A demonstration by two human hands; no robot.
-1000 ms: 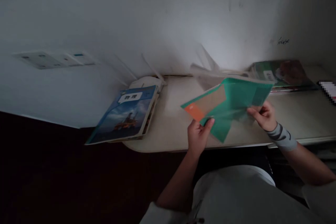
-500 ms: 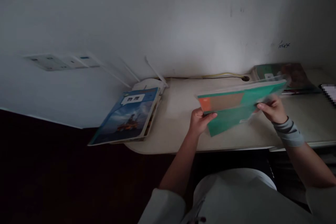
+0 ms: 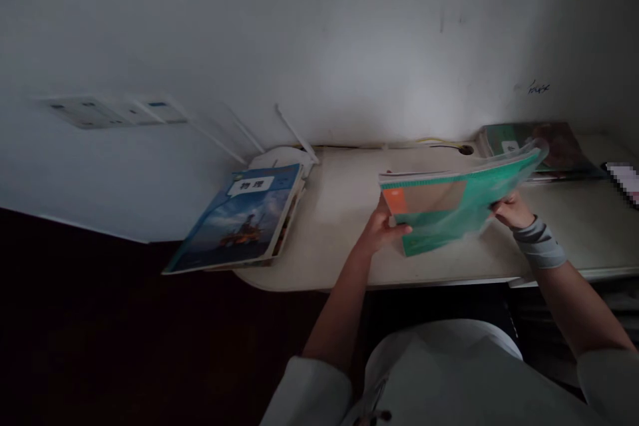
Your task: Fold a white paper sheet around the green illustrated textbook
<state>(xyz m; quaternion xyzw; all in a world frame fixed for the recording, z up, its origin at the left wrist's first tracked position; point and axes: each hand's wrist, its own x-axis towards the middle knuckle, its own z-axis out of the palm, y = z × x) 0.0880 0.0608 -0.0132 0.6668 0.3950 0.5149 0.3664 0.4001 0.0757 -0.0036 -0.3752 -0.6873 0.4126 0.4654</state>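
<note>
A green spiral notebook (image 3: 449, 203) with a brown panel and an orange corner is held between both hands, tilted just above the pale desk (image 3: 339, 239). My left hand (image 3: 382, 229) grips its lower left corner, thumb on the cover. My right hand (image 3: 509, 210), with a grey wristband, holds the right edge, mostly hidden behind the cover. The notebook's far right corner rises toward the books at the back right.
A blue textbook (image 3: 239, 219) tops a small stack that overhangs the desk's left end, with a white router (image 3: 282, 156) behind it. More books (image 3: 539, 143) lie at the back right. A cable hole (image 3: 466, 149) sits near the wall. Wall sockets (image 3: 114, 112) are at left.
The notebook's open cover has come down and the book now looks shut. Both hands have moved it lower and farther over the desk.
</note>
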